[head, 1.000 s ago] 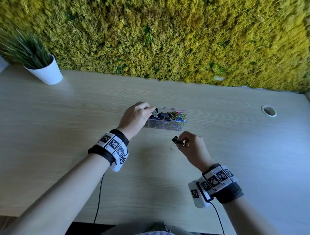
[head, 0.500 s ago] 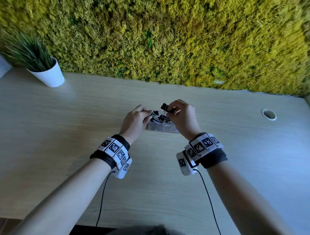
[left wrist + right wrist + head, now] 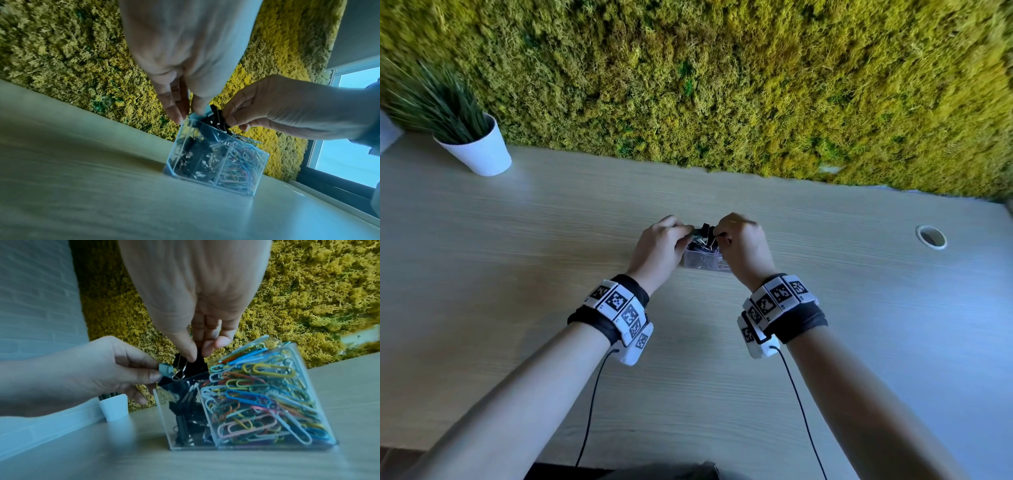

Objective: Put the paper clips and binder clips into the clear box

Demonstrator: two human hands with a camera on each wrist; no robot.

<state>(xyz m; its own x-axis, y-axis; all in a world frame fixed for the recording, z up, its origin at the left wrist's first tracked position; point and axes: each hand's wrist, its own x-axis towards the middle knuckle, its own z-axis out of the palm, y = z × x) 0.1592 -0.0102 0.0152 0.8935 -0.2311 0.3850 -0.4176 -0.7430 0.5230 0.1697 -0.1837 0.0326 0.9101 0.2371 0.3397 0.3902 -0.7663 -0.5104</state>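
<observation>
At the far left corner of the counter [image 3: 517,342], a white plant pot [image 3: 479,150] against the moss wall [image 3: 722,85]; wide bare wood on both sides, cable hole [image 3: 930,237] far right. Mid-counter, the clear box [image 3: 257,402], two compartments: black binder clips [image 3: 185,415] left, coloured paper clips [image 3: 257,394] right, heaped past the rim. Left hand [image 3: 659,245] grip pinched at the box's left rim. Right hand [image 3: 743,246] grip clamped on a black binder clip [image 3: 217,119] just above the left compartment.
</observation>
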